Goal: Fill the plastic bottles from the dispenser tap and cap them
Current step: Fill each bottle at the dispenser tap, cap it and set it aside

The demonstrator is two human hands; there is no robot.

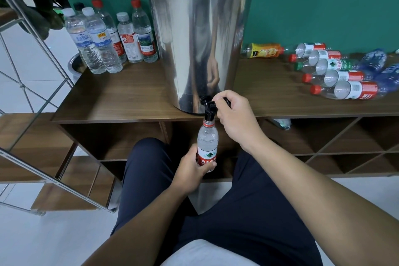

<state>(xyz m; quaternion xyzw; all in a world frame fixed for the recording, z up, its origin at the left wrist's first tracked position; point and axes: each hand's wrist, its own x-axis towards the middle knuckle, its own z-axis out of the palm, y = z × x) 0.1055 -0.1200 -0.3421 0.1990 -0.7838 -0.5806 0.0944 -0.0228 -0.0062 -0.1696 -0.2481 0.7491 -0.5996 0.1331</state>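
Observation:
A tall steel dispenser (198,49) stands on a wooden shelf unit (121,101), its black tap (209,107) jutting over the front edge. My right hand (234,119) grips the tap's black lever. My left hand (191,168) holds a clear plastic bottle (207,142) with a red label upright, its open mouth right under the spout. Water fills the bottle nearly to the shoulder. No cap is on it.
Several capped, water-filled bottles (103,39) stand at the back left of the shelf top. Several empty bottles (336,75) lie on their sides at the right, including an orange-labelled one (265,50). A metal rack (32,93) stands left. My legs are below.

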